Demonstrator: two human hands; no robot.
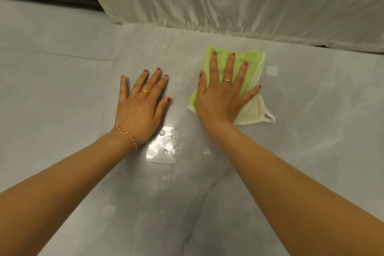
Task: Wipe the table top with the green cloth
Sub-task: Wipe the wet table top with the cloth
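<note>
A green cloth (252,62) with a pale underside lies flat on the glossy grey table top (311,110), right of the middle. My right hand (220,97) presses down on the cloth with straight, spread fingers and hides most of it. My left hand (141,104) lies flat on the bare table to the left of the cloth, its fingers straight and spread, holding nothing. Water drops (166,145) sit on the table between my forearms, beside a bright light reflection.
A white bedsheet (228,2) hangs down along the table's far edge. Grey floor (52,37) shows to the left of the table, past its left edge. A few small droplets (186,68) lie between my two hands.
</note>
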